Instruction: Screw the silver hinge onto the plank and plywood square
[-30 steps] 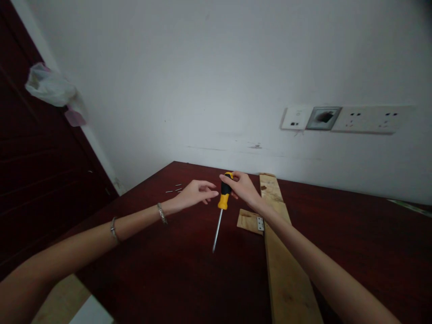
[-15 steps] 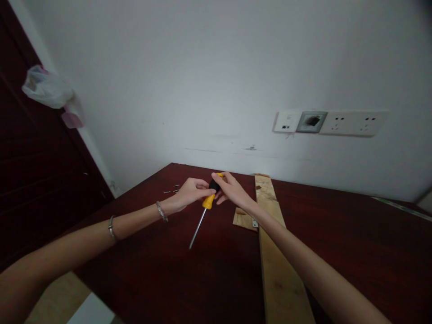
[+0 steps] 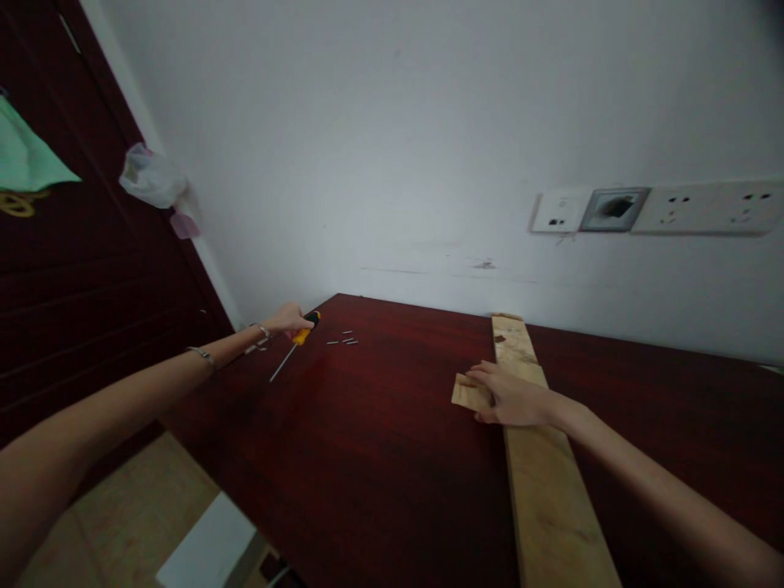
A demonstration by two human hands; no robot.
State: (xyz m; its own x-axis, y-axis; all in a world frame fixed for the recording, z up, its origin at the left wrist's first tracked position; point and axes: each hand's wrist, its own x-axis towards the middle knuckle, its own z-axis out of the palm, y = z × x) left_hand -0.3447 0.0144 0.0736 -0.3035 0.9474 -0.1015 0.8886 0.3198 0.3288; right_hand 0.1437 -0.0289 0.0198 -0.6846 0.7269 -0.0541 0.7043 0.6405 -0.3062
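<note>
Head view: we note left grip point(image 3: 300, 323) closed round screwdriver point(image 3: 300, 336), centre-left of frame; right grip point(image 3: 478, 396) half-curled over wood block point(image 3: 465, 393), perhaps to steady it, clasp unconfirmed.

Screwdriver point(image 3: 300, 336) now in L fingers point(image 3: 303, 324).

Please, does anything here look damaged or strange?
Yes: the white wall has dark scuff marks above the dark red tabletop. The long pale wooden plank has a brown blotch near its far end. Both interrupt plainer surroundings.
</note>
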